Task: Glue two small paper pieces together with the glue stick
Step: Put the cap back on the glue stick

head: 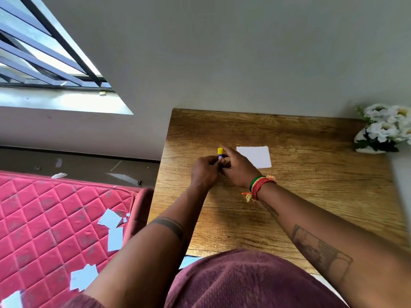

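Note:
A small glue stick (220, 153) with a blue body and a yellow cap stands upright between my two hands over the wooden table (311, 174). My left hand (205, 171) grips its lower body from the left. My right hand (239, 168), with coloured thread bands at the wrist, closes on it from the right, one finger up beside the cap. The cap is on. A white paper piece (255, 156) lies flat on the table just right of my right hand. A second piece may lie with it; I cannot tell.
A white vase of white flowers (382, 132) stands at the table's far right corner. A grey wall runs behind the table. A pink quilted mattress (55, 218) lies left of the table with several white paper scraps (114, 237) on it.

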Motion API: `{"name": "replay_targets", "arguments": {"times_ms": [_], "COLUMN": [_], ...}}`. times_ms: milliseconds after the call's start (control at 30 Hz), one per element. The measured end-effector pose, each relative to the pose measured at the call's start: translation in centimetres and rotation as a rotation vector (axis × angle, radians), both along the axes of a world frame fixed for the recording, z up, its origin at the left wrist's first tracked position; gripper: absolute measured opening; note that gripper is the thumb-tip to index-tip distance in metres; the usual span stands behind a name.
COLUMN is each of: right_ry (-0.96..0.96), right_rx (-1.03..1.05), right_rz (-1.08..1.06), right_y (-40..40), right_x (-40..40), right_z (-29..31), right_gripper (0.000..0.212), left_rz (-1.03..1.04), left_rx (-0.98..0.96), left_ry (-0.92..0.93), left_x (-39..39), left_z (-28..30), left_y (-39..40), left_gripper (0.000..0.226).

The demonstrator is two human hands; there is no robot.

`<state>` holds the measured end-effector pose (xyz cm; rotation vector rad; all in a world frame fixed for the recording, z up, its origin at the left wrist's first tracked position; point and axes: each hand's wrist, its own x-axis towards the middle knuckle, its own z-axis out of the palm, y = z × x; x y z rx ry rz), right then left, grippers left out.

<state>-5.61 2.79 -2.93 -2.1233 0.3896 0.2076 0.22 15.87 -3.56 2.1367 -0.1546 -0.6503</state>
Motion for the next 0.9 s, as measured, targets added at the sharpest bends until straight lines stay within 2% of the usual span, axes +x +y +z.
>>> {"name": "replay_targets", "arguments": {"times_ms": [100,267,333,533,633,900], "right_ry": [-0.034,-0.070,-0.095,-0.120,-0.060,0.030], "right_rx": [-0.104,-0.062,-0.088,-0.259,-0.340,-0.346], "right_rz": [-0.093,-0.251,-0.277,-0.233,-0.173,-0.132], "right_y": [0.1,-0.8,-1.3,-2.3,-2.6,-2.9], "right_x": [0.5,2.0,3.1,6.4,6.9,6.4], "right_z": [-0.3,0.1,0.2,-0.4,-1.4,-2.6], "right_gripper": [0.040,0.021,0.010,0.017,0.020,0.025], "left_rz": [0.006,0.105,0.119,0.034,-0.030,-0.099], "left_rx": [-0.024,-0.085,-0.051,0.072,0.113,0.157], "left_ry": [-0.007,-0.013,-0.061,-0.202,-0.246,-0.289], "left_x": [0.6,2.2,2.6,4.0,4.4,4.9], "left_z": [0.3,0.8,0.9,0.7,0.8,0.8], "left_y": [-0.8,-2.1,-2.5,-2.5,-2.4,-2.1], "left_gripper": [0.023,0.029,0.027,0.022,0.023,0.024]}}
